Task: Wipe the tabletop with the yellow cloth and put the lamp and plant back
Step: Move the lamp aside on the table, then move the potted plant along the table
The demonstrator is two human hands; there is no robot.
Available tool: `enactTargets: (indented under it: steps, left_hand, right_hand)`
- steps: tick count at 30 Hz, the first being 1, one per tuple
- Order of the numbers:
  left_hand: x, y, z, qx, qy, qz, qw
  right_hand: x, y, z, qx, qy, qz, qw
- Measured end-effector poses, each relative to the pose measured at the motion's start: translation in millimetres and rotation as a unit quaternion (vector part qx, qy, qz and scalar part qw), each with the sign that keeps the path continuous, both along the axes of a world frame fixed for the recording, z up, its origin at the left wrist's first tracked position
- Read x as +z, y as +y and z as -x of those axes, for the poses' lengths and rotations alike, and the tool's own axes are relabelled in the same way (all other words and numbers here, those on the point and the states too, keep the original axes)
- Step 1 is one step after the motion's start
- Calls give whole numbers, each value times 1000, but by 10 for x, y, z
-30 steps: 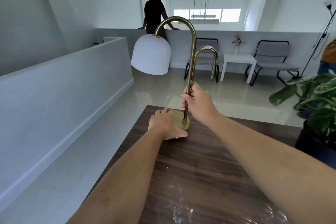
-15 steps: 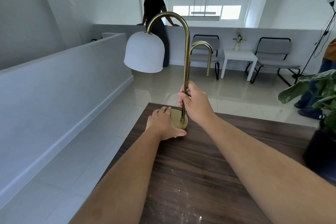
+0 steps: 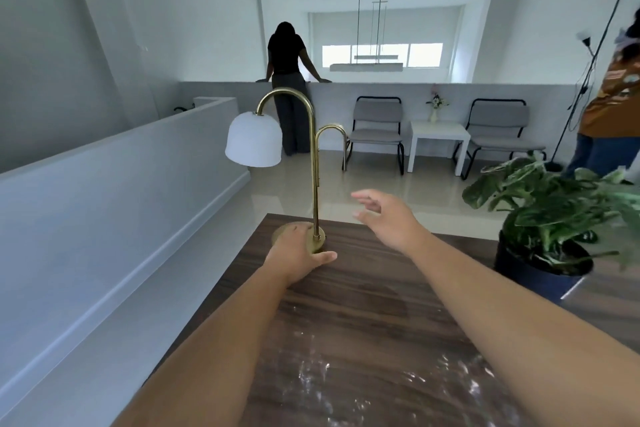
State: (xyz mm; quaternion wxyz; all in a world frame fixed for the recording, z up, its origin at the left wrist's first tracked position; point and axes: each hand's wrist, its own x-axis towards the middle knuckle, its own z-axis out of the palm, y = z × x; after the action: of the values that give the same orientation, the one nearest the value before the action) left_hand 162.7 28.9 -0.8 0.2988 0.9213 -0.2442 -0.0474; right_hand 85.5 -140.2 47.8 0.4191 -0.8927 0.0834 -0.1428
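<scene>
Now, tabletop [image 3: 363,322]: streaked, catching light near you. Plant [image 3: 554,218]: far right, on the table. Lamp [image 3: 313,184]: upright, far left corner. Your right hand [image 3: 388,218] has let go, fingers spread wide; left hand [image 3: 298,253] rests on its base. Lamp looks placed.

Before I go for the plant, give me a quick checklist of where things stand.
1. Lamp upright, base on the tabletop: ok.
2. Right hand open and clear of the lamp stem: ok.
3. Left hand off the lamp: not ok, it rests on the base.
4. Lamp base away from the table's far corner: not ok, it sits close to the edge.
5. Plant in its final place: cannot tell; its pot stands at the table's right side.
6. Tabletop dry: not ok, wet streaks near you.
</scene>
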Motion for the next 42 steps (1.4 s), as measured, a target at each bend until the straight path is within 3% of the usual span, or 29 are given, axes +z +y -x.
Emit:
enactTargets:
  steps: [8,16,22,26,32,42]
  left_hand:
    - [5,-615,1083,-61,52,38,996]
    - [-69,-1629,1774,-115,168,163,965]
    - [-129,-2090,1806,-113,210,243,940]
    - [-204,-2236,1731,-114,223,279,927]
    - [-300,-2308,1605,-136,227,306,915]
    - [-247,-2186,1353,-167,224,322,904]
  right_hand:
    - [-99,-532,1340,-65,-14,-10,998]
    - [-303,-1334,2360,-219,-33,-41,974]
    - [-425,-1734,2437,-263,-19,-112,958]
    - [-506,-1815,2293,-226,-10,-200,953]
    - [-583,-1822,2087,-146,-72,-279,946]
    - [-524,-1675,1808,-156,-109,-285,939]
